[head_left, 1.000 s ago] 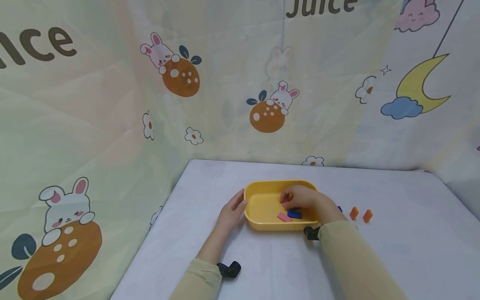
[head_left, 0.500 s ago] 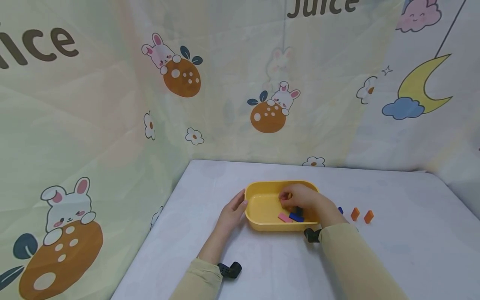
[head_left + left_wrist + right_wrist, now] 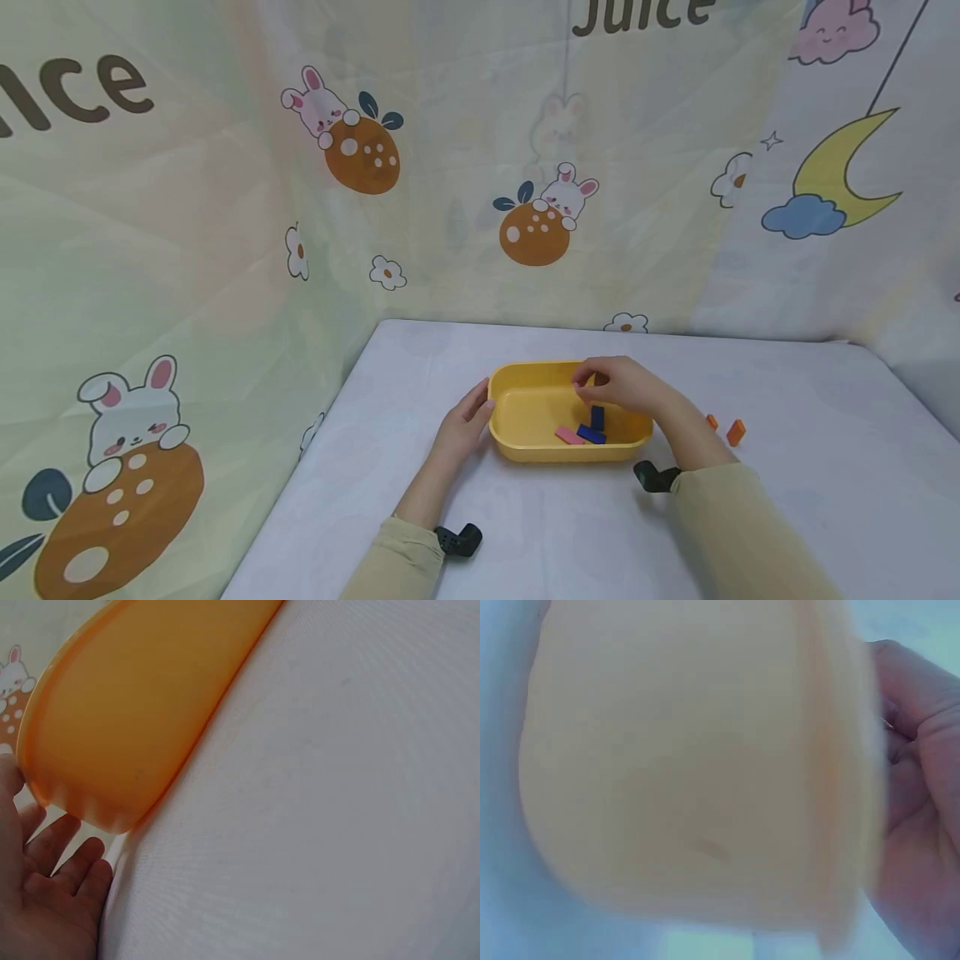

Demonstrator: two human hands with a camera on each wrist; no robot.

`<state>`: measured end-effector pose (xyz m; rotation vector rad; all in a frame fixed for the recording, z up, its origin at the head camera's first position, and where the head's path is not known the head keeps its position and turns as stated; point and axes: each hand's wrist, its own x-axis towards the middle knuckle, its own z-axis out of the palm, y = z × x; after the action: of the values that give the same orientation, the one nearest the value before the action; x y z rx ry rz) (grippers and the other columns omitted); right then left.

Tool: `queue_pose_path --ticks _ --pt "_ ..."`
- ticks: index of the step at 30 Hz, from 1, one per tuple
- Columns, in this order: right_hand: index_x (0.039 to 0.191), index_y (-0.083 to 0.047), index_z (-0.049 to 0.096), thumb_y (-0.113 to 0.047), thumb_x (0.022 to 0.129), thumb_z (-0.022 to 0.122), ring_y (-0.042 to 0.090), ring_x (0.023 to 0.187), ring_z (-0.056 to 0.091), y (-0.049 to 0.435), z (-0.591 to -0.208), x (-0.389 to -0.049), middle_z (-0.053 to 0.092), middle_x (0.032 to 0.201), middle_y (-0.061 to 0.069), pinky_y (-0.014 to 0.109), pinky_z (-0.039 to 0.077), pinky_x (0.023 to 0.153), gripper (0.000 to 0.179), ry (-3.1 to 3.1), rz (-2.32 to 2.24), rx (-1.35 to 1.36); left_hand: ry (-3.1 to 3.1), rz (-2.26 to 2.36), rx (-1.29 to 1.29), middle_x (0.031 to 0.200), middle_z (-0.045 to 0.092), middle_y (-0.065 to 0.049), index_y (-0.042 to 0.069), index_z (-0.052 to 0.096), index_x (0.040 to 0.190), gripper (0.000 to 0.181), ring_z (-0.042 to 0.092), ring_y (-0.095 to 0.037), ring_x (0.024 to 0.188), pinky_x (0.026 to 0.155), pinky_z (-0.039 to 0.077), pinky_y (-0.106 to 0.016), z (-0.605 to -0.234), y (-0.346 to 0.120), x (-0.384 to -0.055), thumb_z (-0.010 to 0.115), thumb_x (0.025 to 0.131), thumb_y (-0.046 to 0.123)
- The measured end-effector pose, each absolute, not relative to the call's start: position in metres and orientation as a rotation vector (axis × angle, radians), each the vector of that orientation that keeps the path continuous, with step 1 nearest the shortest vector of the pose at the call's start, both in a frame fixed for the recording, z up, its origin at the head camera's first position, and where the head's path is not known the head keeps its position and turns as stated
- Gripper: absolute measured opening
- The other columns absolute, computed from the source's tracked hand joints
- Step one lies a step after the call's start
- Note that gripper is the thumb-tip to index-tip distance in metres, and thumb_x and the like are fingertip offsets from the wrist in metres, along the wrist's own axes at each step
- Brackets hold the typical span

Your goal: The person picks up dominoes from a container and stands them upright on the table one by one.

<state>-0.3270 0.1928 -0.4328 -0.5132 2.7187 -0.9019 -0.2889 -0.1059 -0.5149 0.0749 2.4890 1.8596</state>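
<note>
A yellow tray (image 3: 525, 410) sits on the table. My left hand (image 3: 461, 427) rests relaxed fingers against its left end; in the left wrist view, the fingertips meet the orange-looking tray wall (image 3: 112, 787). Over the tray's right half, my right hand (image 3: 633, 390) has its thumb and index finger bent together in a pinch. The fingers largely cover the pink block between them. Inside the tray lie another pink block (image 3: 569, 435), a blue block (image 3: 592, 434) and a dark blue block (image 3: 597, 418). In the right wrist view, the blurred tray wall (image 3: 690, 787) hides the fingertips.
Two orange blocks (image 3: 736, 432) stand on the white table (image 3: 840, 467) right of the tray, one partly behind the right forearm. A printed cloth wall (image 3: 450, 167) rises behind the table and along its left side.
My right hand has risen and shifted right from the tray floor, uncovering the dark blue block. The forearm now covers the blue block on the table. My left hand stays at the tray's end.
</note>
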Motion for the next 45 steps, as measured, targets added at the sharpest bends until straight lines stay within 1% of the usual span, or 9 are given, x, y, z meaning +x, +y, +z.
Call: queue_pose_path --ticks 10,14,18,21,25,31,35,41,45 --pt "0.12 -0.018 0.064 -0.04 0.093 0.067 0.023 0.084 0.055 0.249 -0.418 -0.288 0.064 0.092 0.008 0.025 0.054 0.07 0.036 2.771 -1.089 -0.436 2.491 1.857 0.056 0.148 0.052 0.009 0.038 0.046 0.146 0.049 0.045 -0.019 0.142 0.119 0.036 -0.043 -0.521 -0.11 -0.291 0.056 0.099 0.044" --pt "0.122 -0.021 0.062 -0.043 0.092 0.068 0.025 0.081 0.055 0.274 -0.415 -0.27 0.061 0.091 0.012 0.027 0.054 0.06 0.038 2.78 -1.14 -0.357 2.489 1.861 0.05 0.148 0.052 0.009 0.038 0.046 0.146 0.049 0.044 -0.018 0.142 0.119 0.035 -0.043 -0.519 -0.11 -0.29 0.057 0.099 0.044" --pt "0.122 -0.021 0.061 -0.04 0.093 0.067 0.025 0.074 0.059 0.295 -0.417 -0.253 0.061 0.089 0.011 0.028 0.052 0.052 0.035 2.791 -1.167 -0.34 2.477 1.88 0.064 0.149 0.051 0.007 0.036 0.046 0.146 0.048 0.043 -0.02 0.143 0.12 0.035 -0.044 -0.518 -0.109 -0.289 0.057 0.099 0.041" --pt "0.123 -0.02 0.06 -0.035 0.095 0.065 0.02 0.071 0.06 0.31 -0.419 -0.24 0.062 0.086 0.006 0.026 0.052 0.054 0.032 2.817 -1.17 -0.367 2.483 1.876 0.07 0.149 0.051 0.005 0.036 0.046 0.147 0.048 0.043 -0.021 0.143 0.12 0.035 -0.044 -0.518 -0.109 -0.289 0.056 0.1 0.04" --pt "0.123 -0.019 0.061 -0.031 0.097 0.063 0.016 0.076 0.058 0.327 -0.423 -0.227 0.063 0.085 0.003 0.023 0.052 0.061 0.028 2.878 -1.148 -0.38 2.49 1.875 0.069 0.149 0.052 0.006 0.036 0.046 0.146 0.048 0.044 -0.02 0.142 0.119 0.035 -0.044 -0.517 -0.109 -0.289 0.056 0.1 0.04" --pt "0.125 -0.017 0.06 -0.031 0.097 0.064 0.013 0.081 0.056 0.348 -0.437 -0.215 0.064 0.095 0.01 0.021 0.053 0.064 0.031 2.885 -1.104 -0.306 2.498 1.863 0.067 0.148 0.052 0.007 0.038 0.046 0.146 0.048 0.045 -0.021 0.142 0.12 0.035 -0.044 -0.516 -0.108 -0.29 0.056 0.099 0.041" --pt "0.124 -0.016 0.061 -0.032 0.096 0.064 0.011 0.081 0.053 0.356 -0.449 -0.209 0.063 0.096 0.009 0.02 0.05 0.062 0.032 2.869 -1.1 -0.293 2.493 1.862 0.068 0.148 0.052 0.007 0.038 0.046 0.146 0.048 0.045 -0.02 0.142 0.12 0.035 -0.044 -0.517 -0.107 -0.291 0.056 0.099 0.042" --pt "0.123 -0.013 0.061 -0.028 0.096 0.065 0.012 0.077 0.051 0.366 -0.462 -0.202 0.057 0.086 0.003 0.024 0.044 0.056 0.031 2.826 -1.143 -0.282 2.477 1.877 0.068 0.148 0.052 0.007 0.038 0.046 0.146 0.048 0.045 -0.02 0.141 0.119 0.035 -0.045 -0.518 -0.106 -0.291 0.056 0.099 0.044" --pt "0.123 -0.013 0.061 -0.027 0.096 0.065 0.013 0.077 0.051 0.37 -0.472 -0.201 0.055 0.084 0.003 0.025 0.044 0.056 0.031 2.775 -1.137 -0.256 2.473 1.876 0.058 0.148 0.053 0.008 0.04 0.047 0.145 0.048 0.045 -0.02 0.142 0.12 0.035 -0.045 -0.518 -0.104 -0.291 0.057 0.098 0.045"
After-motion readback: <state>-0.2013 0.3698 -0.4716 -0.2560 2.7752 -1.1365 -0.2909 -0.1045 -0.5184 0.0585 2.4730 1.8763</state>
